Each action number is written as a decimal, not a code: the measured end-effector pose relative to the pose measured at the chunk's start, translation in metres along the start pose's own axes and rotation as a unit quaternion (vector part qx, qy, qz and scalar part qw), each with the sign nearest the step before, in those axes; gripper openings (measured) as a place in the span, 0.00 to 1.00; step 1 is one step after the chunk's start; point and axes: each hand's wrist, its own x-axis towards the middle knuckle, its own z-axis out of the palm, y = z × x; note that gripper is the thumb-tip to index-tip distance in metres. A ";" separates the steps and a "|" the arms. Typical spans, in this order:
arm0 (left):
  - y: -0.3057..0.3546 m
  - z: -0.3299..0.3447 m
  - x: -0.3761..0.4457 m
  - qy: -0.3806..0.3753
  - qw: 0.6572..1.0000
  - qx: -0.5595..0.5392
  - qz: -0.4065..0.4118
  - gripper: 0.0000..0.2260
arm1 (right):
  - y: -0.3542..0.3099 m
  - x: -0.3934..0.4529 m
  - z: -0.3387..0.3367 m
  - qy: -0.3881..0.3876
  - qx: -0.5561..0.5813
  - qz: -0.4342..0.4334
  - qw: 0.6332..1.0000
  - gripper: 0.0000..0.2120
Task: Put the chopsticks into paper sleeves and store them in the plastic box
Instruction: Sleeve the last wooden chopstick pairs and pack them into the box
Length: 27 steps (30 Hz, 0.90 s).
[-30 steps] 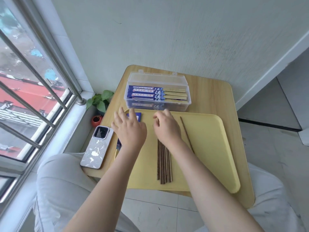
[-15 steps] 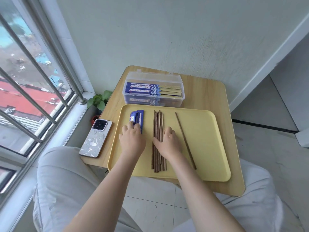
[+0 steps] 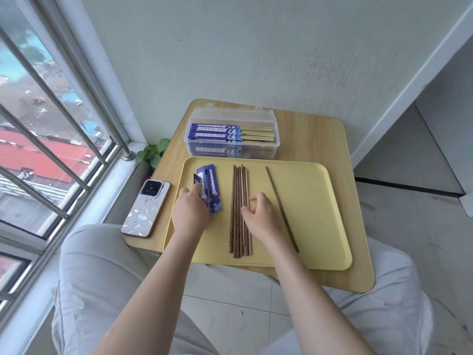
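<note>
In the head view, the bundle of dark brown chopsticks (image 3: pixel 239 211) is lying near the middle of the yellow tray (image 3: pixel 312 201), its long axis running from the tray's near edge toward the far edge, the sticks side by side and roughly parallel. A single chopstick (image 3: pixel 281 208) is lying apart, toward the tray's right side, slanting so that its far end is leaning left. The blue paper sleeves (image 3: pixel 211 192) are sitting on the tray's left part, fanned slightly, their long axes pointing away from the person as well. The left hand (image 3: pixel 190 211) is covering the sleeves' near ends, its fingers curling onto the leftmost sleeve and pinching it. The right hand (image 3: pixel 259 216) is resting on the bundle's right edge, thumb and forefinger closing on a stick or two; exactly how many is hard to make out. Beyond the tray's far edge, the clear plastic box (image 3: pixel 231 149) is standing on the bench (image 3: pixel 320 139) with its lid open, holding sleeved pairs lying crosswise, pale stick ends poking out to the right; the lower layers are blurring through the front wall. Left of the tray, a phone (image 3: pixel 146 210) is lying face down.
</note>
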 end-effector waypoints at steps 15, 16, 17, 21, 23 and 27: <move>0.052 -0.017 -0.028 -0.058 0.786 -0.597 -0.150 0.05 | -0.018 -0.010 -0.041 -0.139 0.285 0.000 0.948 0.07; 0.051 -0.015 -0.029 -0.053 0.783 -0.601 -0.152 0.05 | -0.016 -0.010 -0.041 -0.142 0.305 0.011 0.942 0.08; 0.051 -0.015 -0.030 -0.046 0.781 -0.604 -0.154 0.07 | -0.014 -0.011 -0.041 -0.141 0.326 0.020 0.935 0.08; 0.049 -0.011 -0.031 -0.032 0.772 -0.608 -0.184 0.14 | -0.009 -0.010 -0.039 -0.050 0.388 0.047 0.919 0.03; 0.045 -0.007 -0.031 0.001 0.834 -0.518 -0.191 0.14 | -0.008 -0.007 -0.040 0.033 0.389 0.057 0.919 0.03; 0.037 -0.005 -0.033 0.151 0.968 -0.174 0.099 0.09 | -0.006 -0.004 -0.047 0.084 0.357 0.055 0.929 0.05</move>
